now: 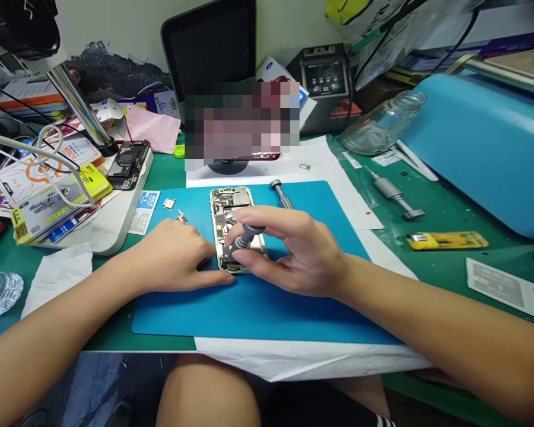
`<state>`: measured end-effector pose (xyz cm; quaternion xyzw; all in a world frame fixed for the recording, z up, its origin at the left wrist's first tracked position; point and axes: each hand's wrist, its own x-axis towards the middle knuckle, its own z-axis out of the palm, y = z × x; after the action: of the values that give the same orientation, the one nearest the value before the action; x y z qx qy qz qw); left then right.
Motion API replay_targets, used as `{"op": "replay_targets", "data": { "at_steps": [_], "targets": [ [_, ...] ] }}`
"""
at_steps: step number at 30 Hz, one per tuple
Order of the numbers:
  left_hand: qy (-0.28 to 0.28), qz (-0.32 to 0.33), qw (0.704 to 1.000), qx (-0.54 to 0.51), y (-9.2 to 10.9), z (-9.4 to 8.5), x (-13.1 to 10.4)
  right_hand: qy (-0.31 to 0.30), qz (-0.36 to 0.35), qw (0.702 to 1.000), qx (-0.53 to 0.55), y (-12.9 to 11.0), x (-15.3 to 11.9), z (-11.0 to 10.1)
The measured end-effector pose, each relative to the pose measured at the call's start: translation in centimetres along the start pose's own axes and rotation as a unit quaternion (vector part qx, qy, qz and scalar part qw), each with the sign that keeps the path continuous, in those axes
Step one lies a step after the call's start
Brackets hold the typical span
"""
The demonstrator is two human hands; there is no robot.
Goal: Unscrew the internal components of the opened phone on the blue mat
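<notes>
An opened phone [225,204] with its inner parts showing lies on the blue mat [267,314]. Above its lower half, my right hand [293,249] grips a grey screwdriver [245,237] between thumb and fingers; the tip is hidden. My left hand [182,255] rests at the phone's left side, its thumb stretched along the lower edge and its other fingers curled. Whether those curled fingers hold anything is hidden. Small metal parts [169,203] lie beyond my left hand. A second screwdriver [281,193] is on the mat behind my right hand.
At the left, a white stand base [136,196] bears boxes and another phone part [129,163]. A pixelated screen stands behind the mat. To the right are a glass jar [382,124], a third screwdriver [394,193], a yellow strip [449,240] and a card [498,281].
</notes>
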<state>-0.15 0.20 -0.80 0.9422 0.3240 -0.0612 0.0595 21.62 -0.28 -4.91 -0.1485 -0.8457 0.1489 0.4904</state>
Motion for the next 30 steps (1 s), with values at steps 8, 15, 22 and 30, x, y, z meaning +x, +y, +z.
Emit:
{"op": "replay_targets", "data": {
  "at_steps": [8, 15, 22, 30],
  "targets": [
    [0.006, 0.0, 1.0, -0.006, 0.1, 0.1, -0.1, -0.004, -0.007, 1.0, 0.003, 0.0, 0.0, -0.1],
    [0.012, 0.003, 1.0, -0.003, 0.0, 0.1, -0.1, -0.008, -0.008, 1.0, -0.004, -0.1, 0.2, -0.2],
    [0.021, 0.006, 1.0, 0.002, -0.1, 0.4, -0.1, -0.013, -0.056, 0.998, -0.025, -0.2, 0.7, -0.5],
    [0.017, 0.003, 1.0, 0.006, -0.1, 0.4, -0.2, -0.016, -0.075, 0.996, -0.046, -0.7, 1.0, -0.4]
  ]
}}
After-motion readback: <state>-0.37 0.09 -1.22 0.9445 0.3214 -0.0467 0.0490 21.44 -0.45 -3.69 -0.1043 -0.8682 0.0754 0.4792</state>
